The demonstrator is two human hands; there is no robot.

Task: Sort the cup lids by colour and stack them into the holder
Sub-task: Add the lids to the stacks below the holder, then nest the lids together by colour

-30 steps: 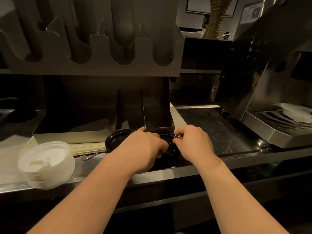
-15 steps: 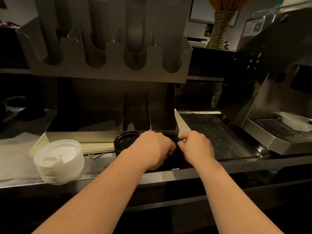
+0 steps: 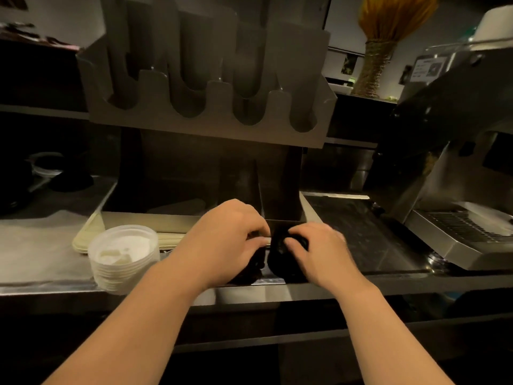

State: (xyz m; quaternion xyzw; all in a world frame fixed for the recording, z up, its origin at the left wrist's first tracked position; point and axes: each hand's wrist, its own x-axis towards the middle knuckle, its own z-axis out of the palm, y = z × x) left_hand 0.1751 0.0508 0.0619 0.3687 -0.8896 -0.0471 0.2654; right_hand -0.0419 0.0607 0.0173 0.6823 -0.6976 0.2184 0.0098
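Two stacks of black cup lids sit at the counter's front edge. My left hand (image 3: 222, 240) covers and grips the left black stack (image 3: 249, 269). My right hand (image 3: 319, 251) curls over the right black stack (image 3: 280, 262) and holds it. A stack of white lids (image 3: 123, 257) stands on the counter to the left, apart from both hands. The grey lid holder (image 3: 205, 118), with several U-shaped slots, hangs above and behind; its slots look empty.
An open metal bin with dividers (image 3: 177, 218) stands right behind the lids. A flat beige tray (image 3: 86, 237) lies beside the white stack. An espresso machine (image 3: 449, 190) fills the right. Dark items (image 3: 55, 176) sit at far left.
The view has tilted up, showing more of the holder. Both hands closed tighter over the black lids; the left black stack, visible earlier beside my left hand, is now mostly covered.
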